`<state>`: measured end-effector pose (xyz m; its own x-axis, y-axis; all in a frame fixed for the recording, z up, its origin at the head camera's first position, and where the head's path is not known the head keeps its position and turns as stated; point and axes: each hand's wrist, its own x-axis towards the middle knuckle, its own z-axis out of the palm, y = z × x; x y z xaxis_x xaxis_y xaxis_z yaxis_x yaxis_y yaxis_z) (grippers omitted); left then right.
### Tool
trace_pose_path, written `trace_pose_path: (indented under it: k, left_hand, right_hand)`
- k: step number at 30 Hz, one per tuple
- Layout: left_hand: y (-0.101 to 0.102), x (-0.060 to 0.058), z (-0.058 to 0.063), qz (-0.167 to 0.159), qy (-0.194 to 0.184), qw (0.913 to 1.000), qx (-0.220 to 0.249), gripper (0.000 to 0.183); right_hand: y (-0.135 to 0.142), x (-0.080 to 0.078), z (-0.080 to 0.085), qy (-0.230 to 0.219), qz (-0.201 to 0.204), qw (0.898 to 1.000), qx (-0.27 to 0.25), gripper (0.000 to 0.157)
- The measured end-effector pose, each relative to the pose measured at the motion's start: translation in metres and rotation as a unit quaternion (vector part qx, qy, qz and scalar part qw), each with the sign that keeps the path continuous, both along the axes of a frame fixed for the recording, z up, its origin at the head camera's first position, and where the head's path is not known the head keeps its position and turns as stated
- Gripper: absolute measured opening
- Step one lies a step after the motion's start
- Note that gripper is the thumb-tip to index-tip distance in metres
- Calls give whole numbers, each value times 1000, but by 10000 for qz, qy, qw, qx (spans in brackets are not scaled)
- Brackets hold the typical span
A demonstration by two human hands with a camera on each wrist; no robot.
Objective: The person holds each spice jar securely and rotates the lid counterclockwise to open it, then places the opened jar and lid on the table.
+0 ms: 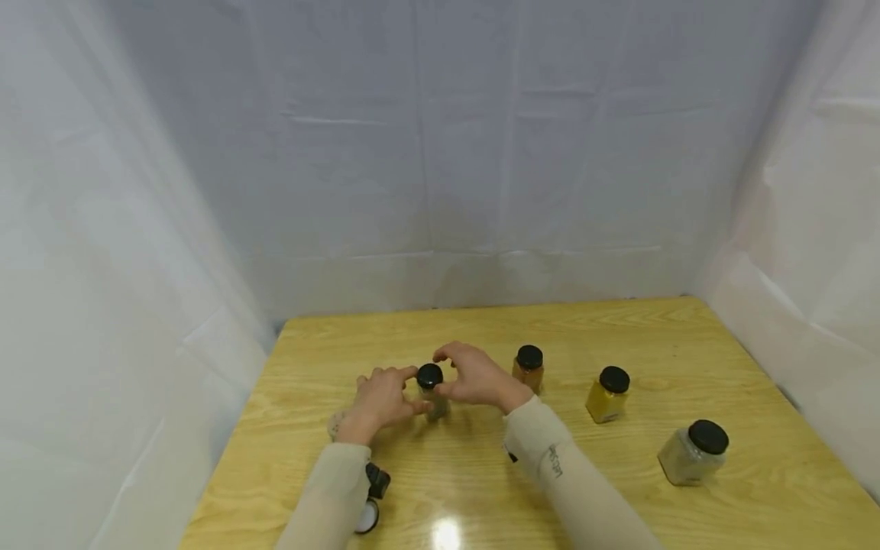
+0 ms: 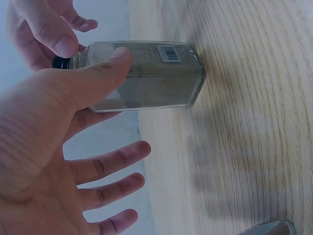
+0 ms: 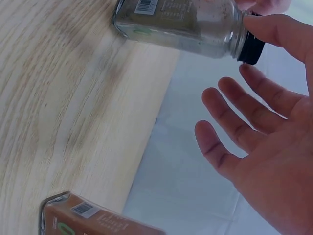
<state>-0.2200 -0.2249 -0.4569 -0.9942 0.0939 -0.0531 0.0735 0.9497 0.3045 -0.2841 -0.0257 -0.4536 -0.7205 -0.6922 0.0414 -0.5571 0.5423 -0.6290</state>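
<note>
A clear glass spice jar [image 2: 146, 85] with greyish-brown powder and a black lid [image 3: 252, 48] stands upright on the table between both hands. My left hand [image 1: 381, 401] pinches its body, the thumb lying across the glass and the index finger behind; its other fingers are spread apart. At the top, my right hand [image 1: 477, 376] has its thumb against the lid and neck, with the index fingertip right at the lid's edge. The remaining right fingers [image 3: 215, 100] fan out away from the jar.
Rightward on the wooden table [image 1: 467, 473] stand a reddish-brown jar [image 1: 528, 376], a yellow jar [image 1: 606, 402] and a beige-grey jar [image 1: 687, 460], all black-lidded. Another jar [image 1: 335, 425] is partly hidden by the left wrist. A round white disc with black rim [image 1: 367, 516] lies beside the left sleeve.
</note>
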Motion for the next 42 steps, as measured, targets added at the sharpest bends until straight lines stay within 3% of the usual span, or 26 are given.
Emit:
trace_pose_path:
  k: [4, 9, 13, 20, 26, 30, 35, 42]
  left_hand:
    - [0, 0, 0, 0, -44, 10000, 20, 74]
    - [0, 2, 0, -35, -33, 10000, 36, 66]
    - [1, 2, -1, -49, 15, 9999, 99, 62]
    - [0, 1, -2, 24, -11, 9999, 98, 74]
    - [1, 1, 0, 36, -41, 10000, 77, 71]
    - [1, 1, -1, 8, -85, 9999, 111, 66]
    - [2, 1, -2, -33, -39, 9998, 185, 63]
    - [1, -1, -3, -16, -58, 9999, 148, 71]
  right_hand:
    - [1, 1, 0, -46, -63, 10000, -42, 43]
    - [-6, 5, -1, 293, 24, 9995, 145, 52]
    - [-9, 6, 0, 503, -15, 9986, 176, 50]
    - [0, 2, 0, 427, -91, 9987, 252, 53]
    - [1, 1, 0, 310, -43, 9992, 236, 49]
    - [-5, 3, -1, 386, 18, 9989, 270, 54]
    - [-9, 5, 0, 561, -48, 9979, 305, 49]
    - [-3, 5, 4, 466, -284, 9978, 385, 62]
